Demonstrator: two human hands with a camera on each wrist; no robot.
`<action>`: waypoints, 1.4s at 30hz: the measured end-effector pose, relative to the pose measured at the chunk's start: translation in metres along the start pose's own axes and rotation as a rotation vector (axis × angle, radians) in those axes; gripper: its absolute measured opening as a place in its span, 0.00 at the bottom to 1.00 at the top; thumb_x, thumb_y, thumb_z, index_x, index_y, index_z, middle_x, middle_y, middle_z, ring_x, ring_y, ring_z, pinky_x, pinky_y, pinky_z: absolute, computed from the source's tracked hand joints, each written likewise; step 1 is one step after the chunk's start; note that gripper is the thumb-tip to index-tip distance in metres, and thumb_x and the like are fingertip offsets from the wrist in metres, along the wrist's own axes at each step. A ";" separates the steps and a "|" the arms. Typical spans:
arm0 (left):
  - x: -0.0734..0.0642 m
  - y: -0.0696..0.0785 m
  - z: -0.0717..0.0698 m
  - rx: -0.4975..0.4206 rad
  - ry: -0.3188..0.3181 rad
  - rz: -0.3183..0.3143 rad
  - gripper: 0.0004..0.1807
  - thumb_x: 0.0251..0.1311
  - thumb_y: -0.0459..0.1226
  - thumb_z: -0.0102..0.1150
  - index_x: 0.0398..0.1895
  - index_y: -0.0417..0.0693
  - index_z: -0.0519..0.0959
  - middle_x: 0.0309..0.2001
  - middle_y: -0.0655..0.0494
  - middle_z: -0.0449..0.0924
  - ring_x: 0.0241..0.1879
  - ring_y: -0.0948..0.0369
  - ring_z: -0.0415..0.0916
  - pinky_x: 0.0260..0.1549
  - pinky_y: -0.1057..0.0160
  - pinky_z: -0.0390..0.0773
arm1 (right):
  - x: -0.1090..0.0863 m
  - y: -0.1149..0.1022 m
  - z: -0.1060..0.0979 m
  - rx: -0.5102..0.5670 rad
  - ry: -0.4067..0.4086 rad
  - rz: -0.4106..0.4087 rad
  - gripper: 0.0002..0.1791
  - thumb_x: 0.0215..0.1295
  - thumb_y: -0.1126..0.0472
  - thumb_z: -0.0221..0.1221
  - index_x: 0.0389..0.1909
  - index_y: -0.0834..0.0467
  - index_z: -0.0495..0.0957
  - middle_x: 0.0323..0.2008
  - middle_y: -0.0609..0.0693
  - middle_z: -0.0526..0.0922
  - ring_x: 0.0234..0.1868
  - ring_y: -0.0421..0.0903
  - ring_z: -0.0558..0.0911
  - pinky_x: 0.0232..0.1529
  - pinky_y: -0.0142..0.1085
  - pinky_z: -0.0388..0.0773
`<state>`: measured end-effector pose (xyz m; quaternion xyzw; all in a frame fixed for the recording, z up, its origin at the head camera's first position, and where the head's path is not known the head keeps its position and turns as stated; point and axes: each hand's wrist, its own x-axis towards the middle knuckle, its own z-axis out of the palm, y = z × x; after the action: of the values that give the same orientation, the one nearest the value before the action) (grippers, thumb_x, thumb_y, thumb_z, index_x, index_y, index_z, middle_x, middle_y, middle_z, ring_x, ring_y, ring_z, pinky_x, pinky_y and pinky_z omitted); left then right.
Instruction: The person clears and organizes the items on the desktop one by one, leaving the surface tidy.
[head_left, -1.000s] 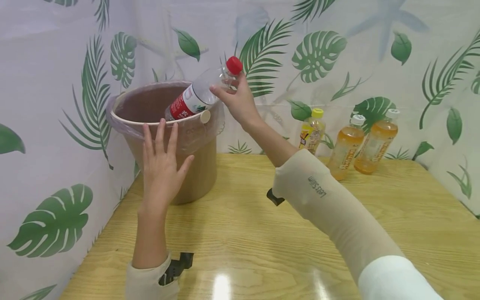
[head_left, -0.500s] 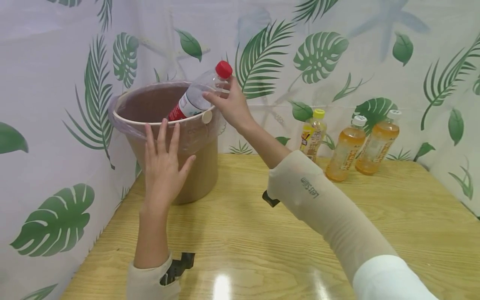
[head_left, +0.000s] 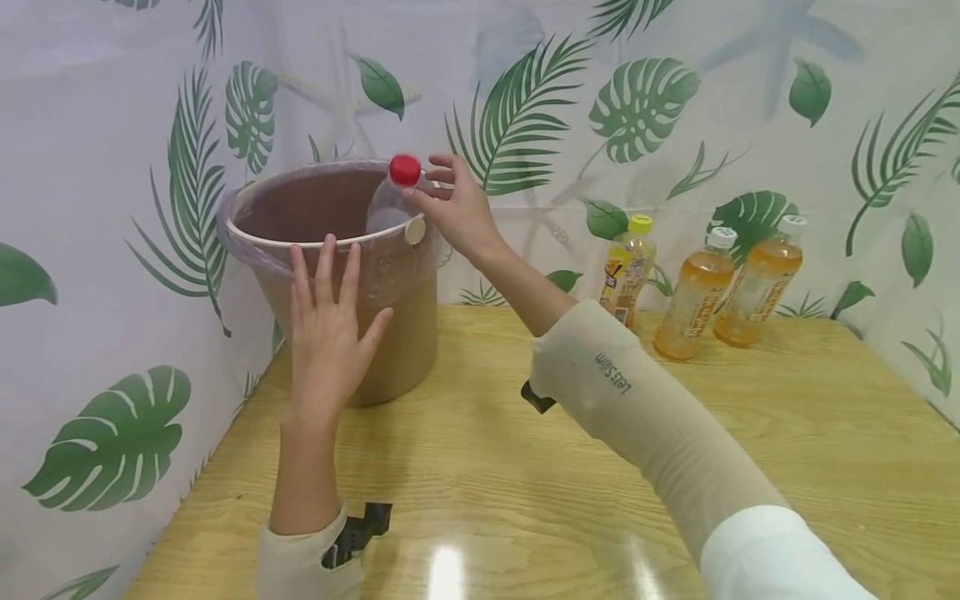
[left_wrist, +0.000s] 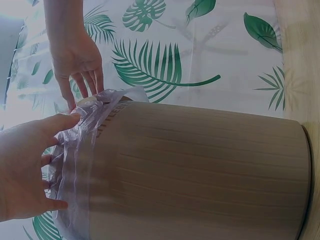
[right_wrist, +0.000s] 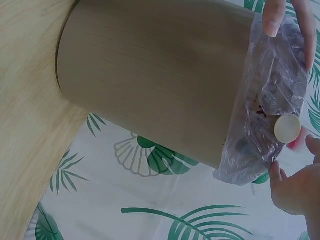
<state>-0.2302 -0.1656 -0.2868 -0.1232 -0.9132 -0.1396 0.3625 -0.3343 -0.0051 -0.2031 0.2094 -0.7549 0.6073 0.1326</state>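
Observation:
A brown trash bin point(head_left: 397, 342) stands on the table, a thin plastic liner point(right_wrist: 260, 100) folded over its rim. Inside, at the right of the opening, is a clear plastic bottle point(head_left: 386, 208) with a red cap point(head_left: 405, 169); its lower part is hidden behind the bin wall. My right hand point(head_left: 459, 208) is beside the cap at the rim, fingers spread and loosened from the bottle. With straight fingers, my left hand point(head_left: 324, 350) rests against the front of the bin, fingertips right at the rim; the left wrist view shows its thumb and fingers point(left_wrist: 65, 121) on the liner.
At the back right of the wooden table point(head_left: 510, 450) stand a yellow-capped bottle point(head_left: 628, 267) and two white-capped bottles of orange drink point(head_left: 696, 292). A leaf-print cloth point(head_left: 540, 100) hangs behind and along the left side. A round cream knob point(head_left: 415, 230) sticks out at the bin's rim.
The red-capped bottle has slid down and left into the bin, its label now out of sight. My right hand followed, then its fingers came away from the neck. The left hand stayed put.

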 end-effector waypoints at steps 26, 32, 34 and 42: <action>0.001 0.001 0.000 -0.012 0.005 -0.012 0.43 0.58 0.46 0.59 0.72 0.47 0.48 0.72 0.51 0.32 0.68 0.49 0.19 0.64 0.51 0.34 | -0.023 0.027 -0.068 -0.018 0.063 0.036 0.28 0.60 0.60 0.60 0.60 0.59 0.63 0.53 0.54 0.72 0.54 0.47 0.73 0.50 0.35 0.71; 0.000 0.000 -0.001 0.003 -0.002 -0.017 0.43 0.59 0.47 0.57 0.72 0.47 0.47 0.72 0.52 0.30 0.68 0.48 0.20 0.64 0.51 0.34 | -0.034 0.038 -0.100 -0.037 0.089 0.046 0.30 0.60 0.60 0.60 0.61 0.61 0.61 0.55 0.57 0.70 0.56 0.50 0.71 0.53 0.37 0.70; 0.000 0.000 -0.001 0.008 -0.004 -0.018 0.43 0.59 0.47 0.57 0.72 0.47 0.47 0.72 0.53 0.29 0.67 0.48 0.19 0.64 0.51 0.34 | -0.036 0.042 -0.110 -0.041 0.111 0.058 0.30 0.60 0.61 0.60 0.61 0.61 0.61 0.56 0.58 0.69 0.56 0.50 0.71 0.53 0.38 0.69; 0.000 0.002 -0.001 0.012 -0.025 -0.020 0.43 0.60 0.47 0.56 0.72 0.47 0.46 0.72 0.53 0.29 0.67 0.49 0.18 0.64 0.49 0.35 | -0.059 0.054 -0.160 -0.145 0.163 0.112 0.32 0.61 0.55 0.59 0.63 0.59 0.58 0.57 0.56 0.68 0.58 0.50 0.69 0.55 0.40 0.67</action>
<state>-0.2295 -0.1643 -0.2862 -0.1136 -0.9196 -0.1363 0.3505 -0.3173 0.1687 -0.2397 0.1065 -0.7941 0.5724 0.1742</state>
